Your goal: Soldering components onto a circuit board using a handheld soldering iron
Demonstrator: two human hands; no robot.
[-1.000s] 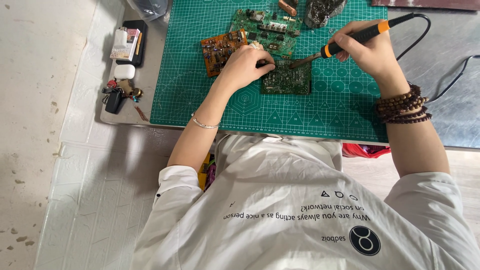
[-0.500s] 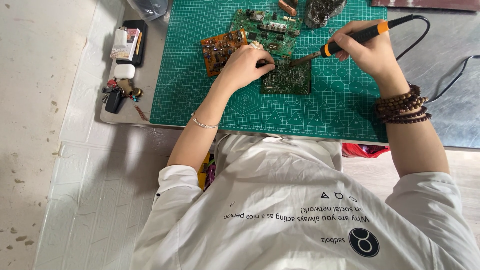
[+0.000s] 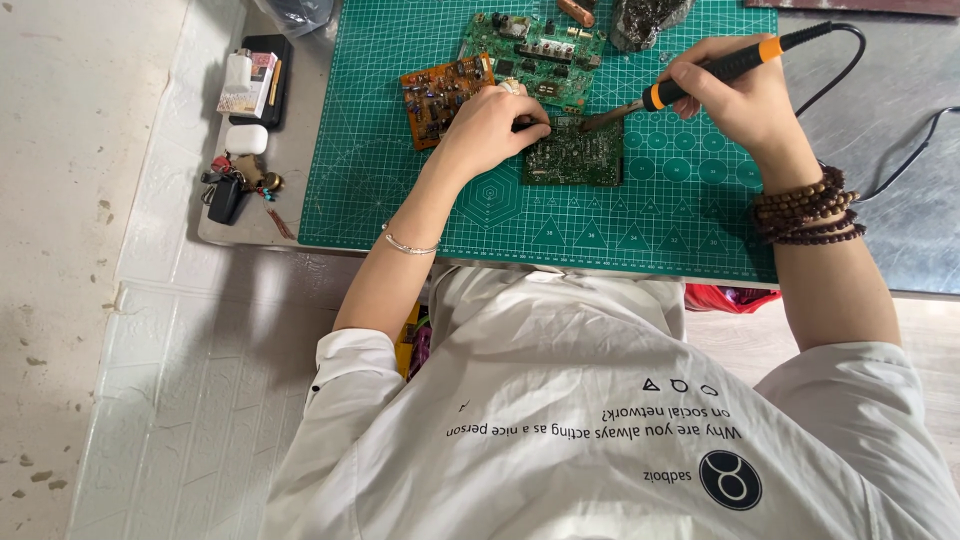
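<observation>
Green cutting mat [image 3: 400, 200] with a printed grid, laid on a grey counter [image 3: 900, 200]; on it, a small dark green circuit board [image 3: 580, 160] lying flat near the mat's middle. Left hand [image 3: 490, 125] — fingers curled, pressing down on the board's left edge. Right hand [image 3: 740, 95] — closed around a soldering iron [image 3: 700, 75] with black grip and orange collar, held slanted, its metal tip touching the board's upper edge; the black cord runs off to the right across the counter. Orange-brown circuit board [image 3: 440, 95], just left of the left hand, tilted. Larger green circuit board [image 3: 535, 50], populated with components, behind both. Dark lumpy object [image 3: 645, 15] at the mat's top edge, kind unclear. Left of the mat: a phone [image 3: 262, 80] with small packets on it, a white case [image 3: 245, 140], a bunch of keys [image 3: 235, 185]. Wooden bead bracelets [image 3: 805, 205] on the right wrist; thin bangle [image 3: 410, 243] on the left.
</observation>
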